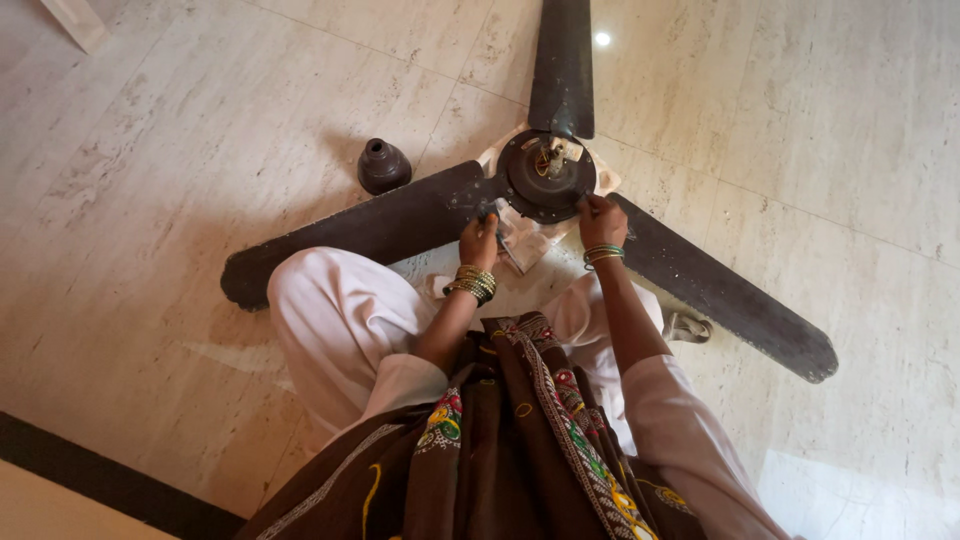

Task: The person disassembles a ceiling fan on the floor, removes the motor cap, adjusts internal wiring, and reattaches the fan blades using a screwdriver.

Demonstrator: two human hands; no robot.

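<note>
Head view looks straight down on a person crouched over a dark ceiling fan (545, 175) lying flat on a pale marble floor (180, 150). At the fan's middle sits its round motor hub (530, 190), with a short shaft and some wiring showing on top. Three long dark blades spread from the hub: one (563, 60) runs up toward the top edge, one (350, 240) stretches out to the person's left, and one (730, 295) goes down to the person's right. A pale cloth (525, 240) lies under the hub and pokes out on the near side.

Both hands work at the near rim of the hub. The left hand (479, 240) is curled, its fingers closed on something small and dark at the rim just left of centre; what it is cannot be told. The right hand (602, 220) rests its bent fingers against the rim on the other side, touching the hub rather than wrapped round anything. Each wrist wears bangles, gold on the left (472, 284), green and gold on the right (603, 254).

Left of the hub, just beyond the left blade, a small dark bell-shaped cover (383, 165) stands upright on the floor, apart from the fan. No package, label or sign can be made out near the hub
</note>
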